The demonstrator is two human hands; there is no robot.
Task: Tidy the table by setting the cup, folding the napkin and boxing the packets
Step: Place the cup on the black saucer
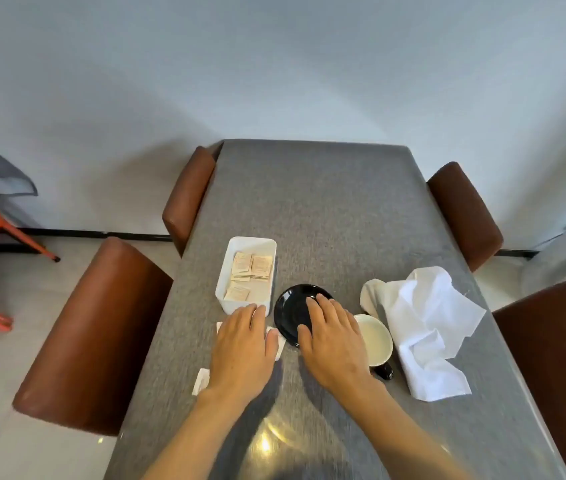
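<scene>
I see my left hand (245, 344) flat over white packets (274, 341) on the grey worktop (326, 209), right hand (335, 336) on the black saucer (292, 306). Cup (376, 341) beside it, crumpled napkin (423, 323) right, box (236, 244) holding packets left.

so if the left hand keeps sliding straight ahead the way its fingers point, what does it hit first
Most likely the near wall of the white box. The left hand points right at it, fingertips almost touching, though the exact gap is hard to judge.
</scene>
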